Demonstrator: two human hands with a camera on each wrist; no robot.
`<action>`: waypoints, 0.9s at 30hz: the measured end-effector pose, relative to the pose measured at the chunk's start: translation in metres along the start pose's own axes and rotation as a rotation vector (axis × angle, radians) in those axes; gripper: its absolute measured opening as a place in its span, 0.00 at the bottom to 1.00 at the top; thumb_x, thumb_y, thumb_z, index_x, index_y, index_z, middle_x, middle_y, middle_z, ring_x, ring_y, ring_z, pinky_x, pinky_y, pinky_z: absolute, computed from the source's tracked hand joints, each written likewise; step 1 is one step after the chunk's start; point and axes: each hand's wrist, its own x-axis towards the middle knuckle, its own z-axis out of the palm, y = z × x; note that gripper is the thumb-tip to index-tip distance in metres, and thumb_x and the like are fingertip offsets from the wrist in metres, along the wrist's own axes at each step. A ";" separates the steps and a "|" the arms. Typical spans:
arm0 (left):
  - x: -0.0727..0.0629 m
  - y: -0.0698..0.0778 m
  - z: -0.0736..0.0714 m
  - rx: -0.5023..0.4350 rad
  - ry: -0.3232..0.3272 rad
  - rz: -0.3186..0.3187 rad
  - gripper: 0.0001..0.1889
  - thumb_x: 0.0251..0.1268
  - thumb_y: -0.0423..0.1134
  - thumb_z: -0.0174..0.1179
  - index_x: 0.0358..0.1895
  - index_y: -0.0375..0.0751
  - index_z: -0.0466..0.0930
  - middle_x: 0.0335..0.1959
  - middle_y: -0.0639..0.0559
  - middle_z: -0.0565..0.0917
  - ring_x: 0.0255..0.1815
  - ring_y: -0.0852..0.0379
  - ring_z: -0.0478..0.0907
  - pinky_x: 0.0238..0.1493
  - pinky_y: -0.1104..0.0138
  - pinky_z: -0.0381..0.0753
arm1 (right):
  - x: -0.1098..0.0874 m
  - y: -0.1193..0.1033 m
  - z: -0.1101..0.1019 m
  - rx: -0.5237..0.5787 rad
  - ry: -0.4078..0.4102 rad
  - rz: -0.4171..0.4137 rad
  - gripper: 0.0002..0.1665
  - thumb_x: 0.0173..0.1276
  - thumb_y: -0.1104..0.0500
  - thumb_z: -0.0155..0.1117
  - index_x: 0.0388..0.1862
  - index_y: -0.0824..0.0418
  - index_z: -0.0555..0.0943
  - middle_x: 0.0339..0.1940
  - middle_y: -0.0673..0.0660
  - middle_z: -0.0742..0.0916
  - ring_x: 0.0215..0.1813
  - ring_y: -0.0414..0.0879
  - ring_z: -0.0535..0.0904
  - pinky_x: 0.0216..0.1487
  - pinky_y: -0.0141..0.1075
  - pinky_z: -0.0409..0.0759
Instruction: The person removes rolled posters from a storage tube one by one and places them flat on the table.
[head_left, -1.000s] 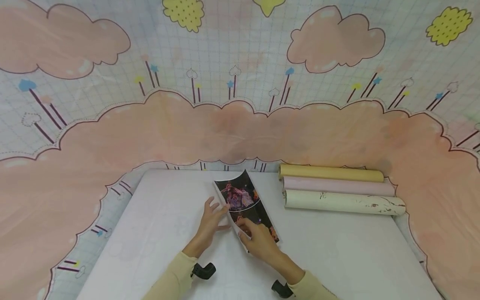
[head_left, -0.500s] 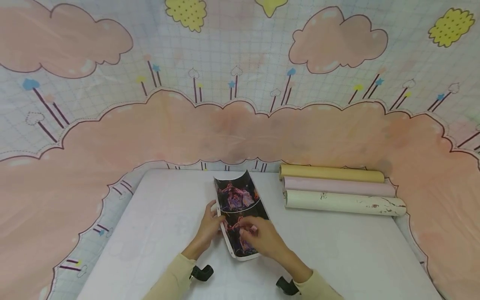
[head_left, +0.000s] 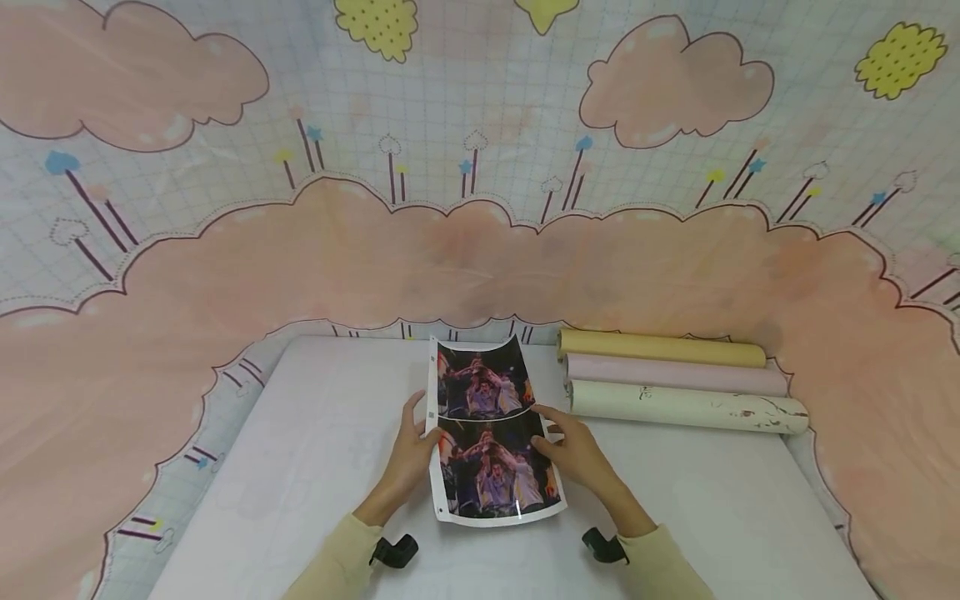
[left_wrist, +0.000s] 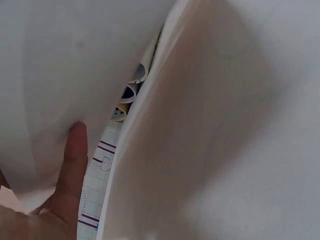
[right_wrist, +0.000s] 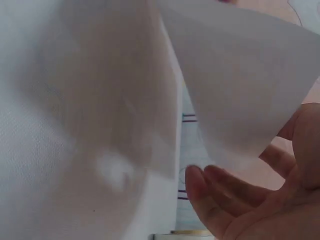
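Note:
A glossy white-bordered photo print sheet (head_left: 491, 467), bearing two similar dark pictures one above the other, is held up over the table and bows slightly. At its left edge the left hand (head_left: 408, 454) grips it, thumb on the printed face. In the left wrist view one finger (left_wrist: 75, 155) lies against the blank back. The right hand (head_left: 581, 450) is at the right edge, thumb over the front and index fingertip right at the border. From the right wrist, the sheet's white back (right_wrist: 245, 85) reaches down between the thumb and the curved fingers (right_wrist: 200, 195).
Three rolls lie at the table's back right: yellow (head_left: 660, 347), pale pink (head_left: 675, 374) and cream with brown marks (head_left: 690, 407). A white table (head_left: 300, 467) spreads beneath the hands. Behind it hangs a cloud-patterned cloth (head_left: 480, 267). Black devices (head_left: 395, 551) sit at both wrists.
The sheet has turned to face the head camera more fully and its right side has swung outward. The right hand has moved from over the lower picture to the right edge.

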 end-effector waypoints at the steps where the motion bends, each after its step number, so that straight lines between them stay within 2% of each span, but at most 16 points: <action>1: 0.000 0.000 -0.001 0.006 -0.003 0.009 0.37 0.75 0.33 0.47 0.78 0.62 0.38 0.62 0.31 0.74 0.39 0.49 0.86 0.38 0.59 0.85 | 0.001 0.002 0.000 0.007 -0.004 0.002 0.29 0.68 0.59 0.65 0.68 0.48 0.74 0.66 0.65 0.78 0.57 0.61 0.81 0.49 0.51 0.84; 4: -0.002 0.001 -0.003 0.014 -0.024 0.034 0.36 0.75 0.33 0.47 0.77 0.66 0.41 0.61 0.31 0.76 0.39 0.48 0.86 0.37 0.58 0.86 | 0.002 0.005 -0.001 0.066 -0.025 0.001 0.29 0.69 0.61 0.63 0.68 0.49 0.73 0.64 0.67 0.79 0.53 0.59 0.84 0.45 0.48 0.85; 8: -0.003 0.004 -0.009 0.017 -0.046 0.045 0.32 0.76 0.34 0.46 0.75 0.69 0.50 0.65 0.35 0.75 0.44 0.47 0.86 0.39 0.57 0.86 | 0.004 0.008 -0.002 0.230 -0.095 0.009 0.33 0.69 0.67 0.58 0.71 0.48 0.69 0.68 0.68 0.75 0.52 0.56 0.84 0.43 0.43 0.86; 13: -0.003 0.006 -0.018 -0.014 -0.077 0.042 0.30 0.76 0.34 0.46 0.74 0.68 0.54 0.69 0.39 0.71 0.53 0.44 0.83 0.46 0.57 0.86 | 0.005 0.011 -0.007 0.389 -0.164 0.007 0.44 0.64 0.73 0.55 0.76 0.45 0.61 0.74 0.66 0.69 0.57 0.58 0.82 0.49 0.45 0.85; 15: -0.003 0.008 -0.021 -0.045 -0.105 0.040 0.31 0.76 0.34 0.47 0.75 0.68 0.53 0.71 0.40 0.70 0.57 0.44 0.81 0.49 0.57 0.85 | 0.004 0.012 -0.010 0.422 -0.175 -0.013 0.47 0.62 0.75 0.57 0.76 0.44 0.60 0.78 0.62 0.64 0.66 0.59 0.75 0.59 0.50 0.80; 18: -0.003 0.011 -0.026 -0.099 -0.153 0.041 0.35 0.75 0.34 0.49 0.77 0.67 0.48 0.73 0.40 0.67 0.60 0.44 0.79 0.52 0.58 0.84 | 0.003 0.012 -0.014 0.461 -0.187 -0.068 0.48 0.61 0.75 0.59 0.77 0.48 0.59 0.82 0.58 0.56 0.79 0.60 0.55 0.74 0.61 0.58; 20: -0.004 0.014 -0.029 -0.131 -0.183 0.042 0.37 0.74 0.33 0.51 0.77 0.67 0.45 0.74 0.40 0.65 0.60 0.47 0.80 0.52 0.58 0.84 | 0.002 0.012 -0.016 0.489 -0.192 -0.091 0.48 0.60 0.74 0.61 0.77 0.51 0.58 0.82 0.57 0.53 0.82 0.58 0.40 0.77 0.64 0.42; 21: -0.004 0.015 -0.030 -0.143 -0.195 0.044 0.38 0.74 0.33 0.51 0.78 0.67 0.44 0.74 0.39 0.64 0.60 0.48 0.80 0.52 0.57 0.84 | 0.001 0.011 -0.017 0.509 -0.197 -0.100 0.48 0.60 0.74 0.61 0.78 0.52 0.57 0.83 0.57 0.52 0.82 0.59 0.36 0.76 0.65 0.37; 23: -0.005 0.017 -0.032 -0.159 -0.208 0.051 0.40 0.73 0.32 0.52 0.78 0.66 0.43 0.75 0.39 0.63 0.57 0.52 0.82 0.52 0.58 0.84 | 0.000 0.010 -0.019 0.529 -0.201 -0.106 0.50 0.60 0.73 0.62 0.79 0.53 0.55 0.83 0.57 0.50 0.82 0.58 0.31 0.76 0.64 0.34; 27: -0.005 0.022 -0.034 -0.184 -0.229 0.069 0.43 0.71 0.30 0.53 0.80 0.62 0.39 0.76 0.36 0.60 0.54 0.57 0.83 0.51 0.59 0.84 | -0.002 0.008 -0.023 0.564 -0.204 -0.106 0.51 0.60 0.73 0.63 0.80 0.54 0.53 0.83 0.57 0.46 0.82 0.58 0.28 0.77 0.60 0.34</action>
